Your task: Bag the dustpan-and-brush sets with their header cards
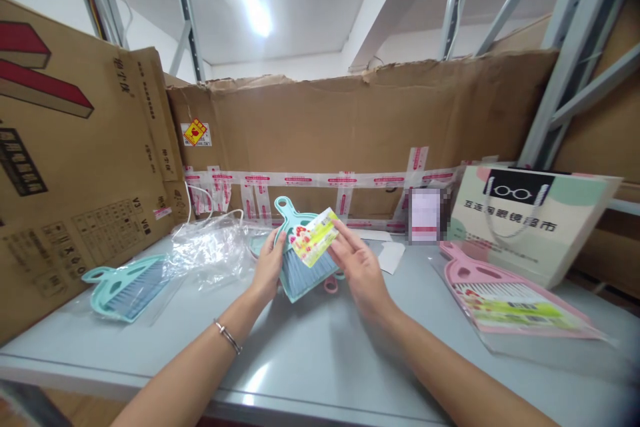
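My left hand (270, 265) grips a mint-green dustpan (294, 289) by its left edge, with a grey-bristled brush (309, 273) lying in it. The dustpan is tilted up above the table, handle pointing away from me. Between the fingers and thumb of my right hand (361, 267) is a printed card (316, 238), yellow-green with red flower shapes, lying across the upper part of the dustpan. Just behind the dustpan, a pink handle loop (331, 285) and more mint-green plastic show, mostly hidden.
Left on the grey table (310, 367) lies a bagged mint dustpan set (131, 290) beside crumpled clear plastic (210, 250). A bagged pink dustpan set (515, 300) lies right, before a paper carrier bag (537, 220). Cardboard (320, 120) walls the back; a large box (85, 167) stands left.
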The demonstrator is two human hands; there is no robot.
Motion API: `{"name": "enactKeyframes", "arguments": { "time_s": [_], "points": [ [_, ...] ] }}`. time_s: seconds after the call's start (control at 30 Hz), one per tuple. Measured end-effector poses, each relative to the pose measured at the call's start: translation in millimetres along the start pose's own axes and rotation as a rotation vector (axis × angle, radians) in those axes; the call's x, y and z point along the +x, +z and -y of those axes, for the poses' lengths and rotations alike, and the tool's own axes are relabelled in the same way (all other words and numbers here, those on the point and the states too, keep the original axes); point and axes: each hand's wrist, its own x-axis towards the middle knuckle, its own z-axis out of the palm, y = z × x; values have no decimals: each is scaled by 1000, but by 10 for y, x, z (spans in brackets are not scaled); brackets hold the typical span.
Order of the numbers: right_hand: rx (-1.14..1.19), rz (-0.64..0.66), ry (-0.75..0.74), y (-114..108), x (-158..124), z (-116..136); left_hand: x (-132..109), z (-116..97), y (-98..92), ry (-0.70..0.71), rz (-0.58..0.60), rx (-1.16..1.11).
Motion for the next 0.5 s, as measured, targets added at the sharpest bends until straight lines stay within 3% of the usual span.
{"name": "enactKeyframes", "arguments": {
  "time_s": [0.17, 0.23, 0.37, 0.5],
  "points": [
    [-507, 79, -91, 35, -107, -229, -21, -91, 56, -19, -120, -109],
    [-744, 106, -215, -11, -94, -312, -14, -127, 47, -7, -130, -127],
    [-1134, 201, -487, -66, -60, -368, -10, -157, 16, 60, -102, -113],
    [-1324, 218, -593, -66, -61, -317, -47, -185, 16, 81, -28, -111]
  ]
}}
